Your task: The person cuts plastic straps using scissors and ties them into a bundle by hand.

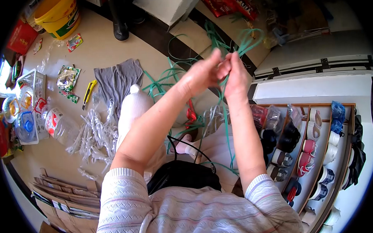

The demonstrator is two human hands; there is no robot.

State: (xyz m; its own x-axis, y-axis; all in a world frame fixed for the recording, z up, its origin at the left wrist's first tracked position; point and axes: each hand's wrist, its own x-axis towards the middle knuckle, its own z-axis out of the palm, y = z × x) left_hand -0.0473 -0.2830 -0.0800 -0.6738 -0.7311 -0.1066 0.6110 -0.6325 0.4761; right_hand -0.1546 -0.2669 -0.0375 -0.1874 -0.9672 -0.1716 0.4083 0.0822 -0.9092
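Both my hands are raised close together in front of me, over the floor. My right hand (237, 78) is closed around thin green plastic strapping (245, 43), which loops out above the fingers and trails down below the wrist. Beside it, touching or nearly touching, is my left hand (207, 72); motion smears its fingers, so I cannot tell what they hold. More loose green strapping (162, 82) lies tangled on the floor beyond my knees. A red plastic piece (191, 115) lies among the strands. A black bag (184, 176) rests on my lap.
Left are a grey cloth (118, 80), yellow utility knife (89, 94), bundled white strips (97, 132), plastic bottle (58, 123), white basket (39, 105) and flattened cardboard (68, 202). A yellow bucket (59, 18) stands far left. A shoe rack (319, 153) borders my right.
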